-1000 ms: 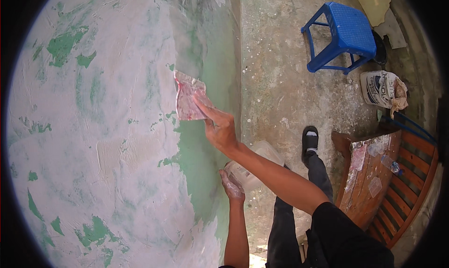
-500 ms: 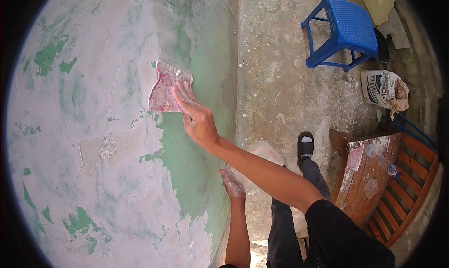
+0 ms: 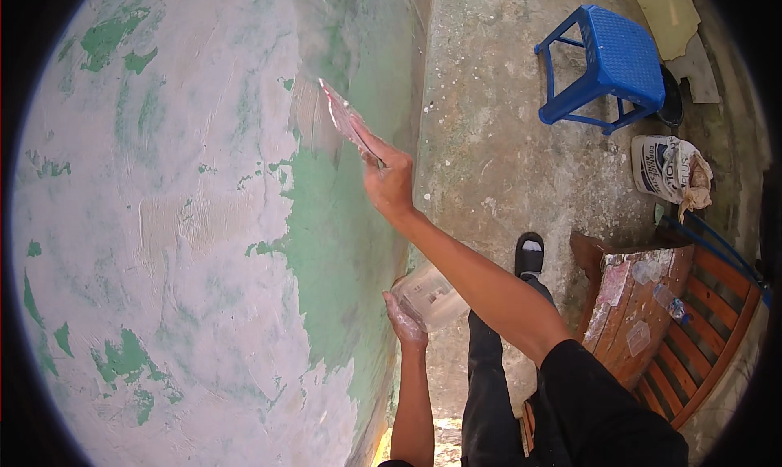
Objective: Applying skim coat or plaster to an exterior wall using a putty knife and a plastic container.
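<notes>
My right hand (image 3: 389, 186) grips a pink, putty-smeared scraper (image 3: 345, 118), seen nearly edge-on. Its blade tip is at a patch of fresh grey-white putty on the wall (image 3: 330, 247); I cannot tell whether it touches. White filler coats much of this wall, with green paint bare along the right side and in scattered patches. Lower down, my left hand (image 3: 406, 319) is closed around the side of a clear plastic tub (image 3: 432, 298), its palm whitened with putty. The right forearm hides part of the tub, and its contents are hard to make out.
A blue plastic stool (image 3: 611, 56) stands on the stained concrete floor (image 3: 481, 166) at far right, beside a black bucket (image 3: 671, 96). Below it sit an opened white sack (image 3: 669, 170) and a slatted wooden bench (image 3: 700, 328) bearing a small bottle (image 3: 669, 302).
The scraper has turned from face-on to nearly edge-on, and my right hand has moved right and slightly up. A putty patch shows where the blade was. More of the tub's side is visible.
</notes>
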### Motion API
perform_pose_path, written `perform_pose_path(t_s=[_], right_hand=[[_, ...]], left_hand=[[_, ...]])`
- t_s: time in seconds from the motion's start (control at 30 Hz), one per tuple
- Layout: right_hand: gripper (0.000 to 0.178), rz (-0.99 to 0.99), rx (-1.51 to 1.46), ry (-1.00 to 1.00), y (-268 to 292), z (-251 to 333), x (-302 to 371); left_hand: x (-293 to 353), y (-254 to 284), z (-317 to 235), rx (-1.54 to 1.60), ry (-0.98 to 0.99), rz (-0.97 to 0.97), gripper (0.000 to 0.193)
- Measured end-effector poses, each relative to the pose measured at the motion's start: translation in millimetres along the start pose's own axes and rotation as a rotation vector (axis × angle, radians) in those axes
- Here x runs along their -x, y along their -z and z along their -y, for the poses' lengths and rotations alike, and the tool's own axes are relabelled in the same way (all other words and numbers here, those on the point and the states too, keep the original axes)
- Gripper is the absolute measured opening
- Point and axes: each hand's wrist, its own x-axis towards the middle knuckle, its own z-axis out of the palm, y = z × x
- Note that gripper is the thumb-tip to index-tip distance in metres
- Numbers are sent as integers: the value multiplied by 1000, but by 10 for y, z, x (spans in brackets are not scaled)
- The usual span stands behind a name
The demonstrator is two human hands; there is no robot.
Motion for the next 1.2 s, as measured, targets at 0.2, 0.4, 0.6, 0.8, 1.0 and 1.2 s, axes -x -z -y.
perform_pose_path(t_s=[0.2,0.4,0.6,0.8,1.0,1.2], right_hand=[[71,137,48,101,-89,50,752],[66,197,-6,115,304,210,768],[54,59,-18,191,-108,591,-372],[65,129,73,281,-163,600,402],[66,94,36,337,143,584,412],[68,67,-5,308,-240,684,-158]], left_hand=[[105,-38,-40,-21,-36,-174,66],[97,-50,-37,5,-34,-65,66],[37,90,-12,53,9,23,66],[179,10,-152,-46,-23,57,68],[125,65,-131,17,-6,33,65],[57,148,-31,40,7,65,63]])
